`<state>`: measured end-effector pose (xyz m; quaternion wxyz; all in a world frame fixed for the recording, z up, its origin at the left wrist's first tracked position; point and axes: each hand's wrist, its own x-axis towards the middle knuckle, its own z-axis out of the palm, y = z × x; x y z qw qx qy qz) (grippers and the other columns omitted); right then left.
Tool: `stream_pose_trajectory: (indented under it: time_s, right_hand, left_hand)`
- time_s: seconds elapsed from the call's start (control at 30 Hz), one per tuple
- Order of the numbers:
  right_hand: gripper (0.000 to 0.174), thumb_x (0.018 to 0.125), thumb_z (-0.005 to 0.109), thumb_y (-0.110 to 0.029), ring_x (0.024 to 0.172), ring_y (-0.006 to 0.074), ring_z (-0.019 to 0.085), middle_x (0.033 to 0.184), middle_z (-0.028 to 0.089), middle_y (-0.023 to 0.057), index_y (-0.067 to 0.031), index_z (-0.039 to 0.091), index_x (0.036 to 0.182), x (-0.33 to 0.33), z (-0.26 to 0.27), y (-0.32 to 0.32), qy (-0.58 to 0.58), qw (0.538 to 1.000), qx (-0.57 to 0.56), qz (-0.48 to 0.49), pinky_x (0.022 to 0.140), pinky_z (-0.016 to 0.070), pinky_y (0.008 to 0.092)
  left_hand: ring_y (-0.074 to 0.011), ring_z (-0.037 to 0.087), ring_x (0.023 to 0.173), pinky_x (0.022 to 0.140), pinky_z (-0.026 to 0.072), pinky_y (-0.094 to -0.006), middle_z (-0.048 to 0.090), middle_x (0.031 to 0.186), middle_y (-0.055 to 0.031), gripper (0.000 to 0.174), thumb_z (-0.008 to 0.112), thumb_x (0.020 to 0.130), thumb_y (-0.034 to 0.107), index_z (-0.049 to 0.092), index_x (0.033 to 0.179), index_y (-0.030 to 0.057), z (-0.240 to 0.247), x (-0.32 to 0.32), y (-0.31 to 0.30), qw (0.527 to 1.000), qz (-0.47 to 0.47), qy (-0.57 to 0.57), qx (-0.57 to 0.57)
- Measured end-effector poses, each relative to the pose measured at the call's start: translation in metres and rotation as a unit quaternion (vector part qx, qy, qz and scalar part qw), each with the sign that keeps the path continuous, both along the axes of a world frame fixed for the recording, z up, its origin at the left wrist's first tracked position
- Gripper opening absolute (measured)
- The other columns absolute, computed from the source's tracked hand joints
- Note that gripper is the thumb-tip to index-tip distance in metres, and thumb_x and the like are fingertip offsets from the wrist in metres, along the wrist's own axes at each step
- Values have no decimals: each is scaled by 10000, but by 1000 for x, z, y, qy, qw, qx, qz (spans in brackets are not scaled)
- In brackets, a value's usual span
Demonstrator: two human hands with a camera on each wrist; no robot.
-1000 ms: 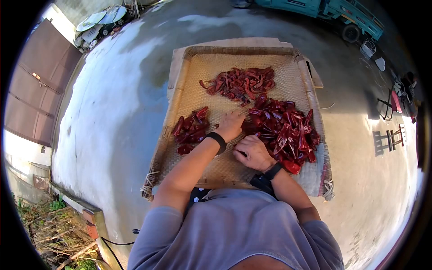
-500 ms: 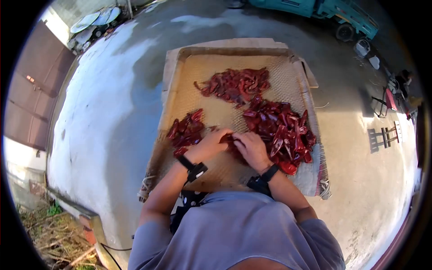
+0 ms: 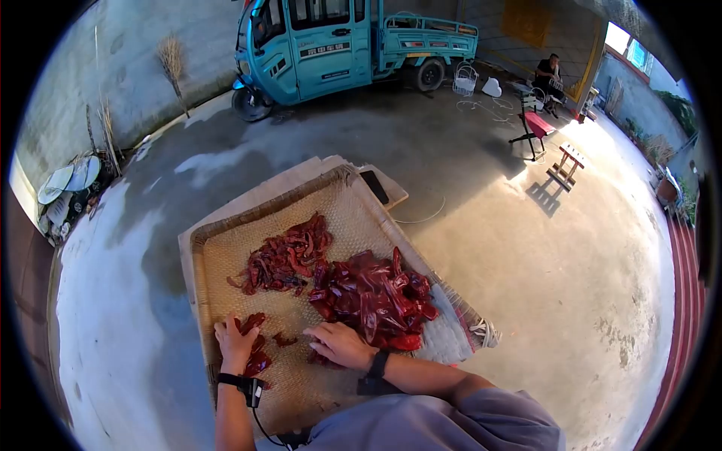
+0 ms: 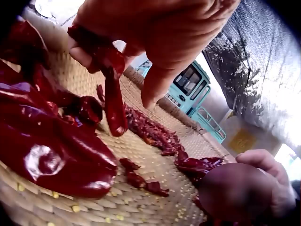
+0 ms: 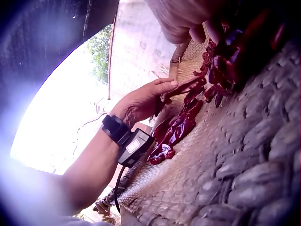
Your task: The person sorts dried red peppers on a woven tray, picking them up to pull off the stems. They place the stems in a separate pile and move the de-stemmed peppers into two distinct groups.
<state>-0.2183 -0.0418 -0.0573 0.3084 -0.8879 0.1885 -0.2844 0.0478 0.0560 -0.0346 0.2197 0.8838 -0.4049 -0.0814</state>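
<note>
A woven tray (image 3: pixel 201 259) lies on the concrete with dried red chillies in three heaps: a far heap (image 3: pixel 286 259), a big heap (image 3: pixel 372 297) and a small heap (image 3: pixel 257 359). My left hand (image 3: pixel 237 331) is over the small heap. In the left wrist view, my left hand (image 4: pixel 108 52) pinches one long chilli (image 4: pixel 113 94) that hangs from its fingers. My right hand (image 3: pixel 331 342) rests on the tray at the near edge of the big heap, fingers pointing left. Its fingers (image 5: pixel 197 30) are curled beside chillies. Whether they hold one is hidden.
A dark phone (image 3: pixel 374 186) lies on the board past the tray's far corner. A teal three-wheeled truck (image 3: pixel 331 41) stands behind. A small stool (image 3: pixel 565 167) and a seated person (image 3: pixel 549 71) are at the far right. Bare concrete lies around the tray.
My hands met at the tray's middle, then parted. The left hand moved left to the small heap with a chilli. The head view has tilted up and turned.
</note>
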Motion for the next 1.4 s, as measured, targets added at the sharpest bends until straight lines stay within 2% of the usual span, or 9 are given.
stream_pose_trajectory:
  time_s: [0.23,0.37,0.53,0.63,0.9,1.03,1.1,1.17,1.4]
  right_hand:
    - [324,918,636,-183,957,304,620,1041,612,112,-100,582,1226,-1,0,-2,-23,1000,-2,1,820,504,415]
    - [280,891,665,-155,934,296,638,1024,637,100,-101,629,1164,-3,17,1,-72,997,-10,-5,799,524,399]
    - [257,862,691,-110,910,291,650,1016,664,94,-94,662,1117,-8,37,3,-158,986,-51,-28,792,531,391]
    - [264,857,692,-98,878,294,649,986,658,94,-92,660,1119,-10,39,3,-184,980,-56,-41,776,533,387]
    - [227,867,680,-99,834,300,646,933,652,95,-93,669,1094,-9,33,-1,-156,986,-29,-49,737,532,385]
    - [227,871,669,-76,852,309,652,953,662,106,-87,664,1098,-7,36,1,-153,987,-17,-42,757,538,380]
    - [237,859,638,27,882,323,659,995,655,148,-37,651,1086,-5,39,1,-176,983,14,-53,788,543,370]
    - [242,869,638,15,940,344,661,1041,651,164,-44,637,1104,-4,41,2,-173,981,61,-68,819,549,394]
    - [238,875,631,25,922,327,667,1040,651,149,-50,637,1100,-1,31,1,-150,983,78,-77,782,550,369]
  left_hand:
    - [-452,402,1243,996,395,-543,409,1364,-259,687,784,788,218,471,1377,56,-25,-1,-6,952,72,-296,-17]
    - [-426,426,1260,1007,391,-535,468,1382,-200,665,773,759,178,510,1360,66,-11,-28,-29,987,-149,-67,0]
    - [-438,387,1325,1106,362,-496,398,1482,-169,706,708,810,121,437,1462,132,-29,-79,-81,902,-410,98,-91]
    - [-449,350,1358,1124,347,-492,364,1515,-160,735,695,817,103,409,1492,163,-38,-97,-103,887,-446,114,-40]
    - [-378,567,1027,869,493,-466,597,1092,-151,309,746,764,66,625,1047,72,-48,-100,-98,918,-332,109,-186]
    - [-328,633,866,772,501,-384,656,960,-191,286,719,863,130,612,1110,32,0,-99,-74,928,-190,252,-199]
    - [-152,622,758,706,494,-319,687,865,-92,343,752,848,174,606,1105,1,20,-96,-62,879,-84,437,-168]
    - [-83,582,787,702,471,-253,665,930,-27,317,741,871,143,603,1125,13,27,-87,-50,883,-67,440,-151]
    - [-367,653,933,817,516,-423,660,1024,-228,396,760,777,111,624,1127,-16,21,-33,-10,977,-52,168,-123]
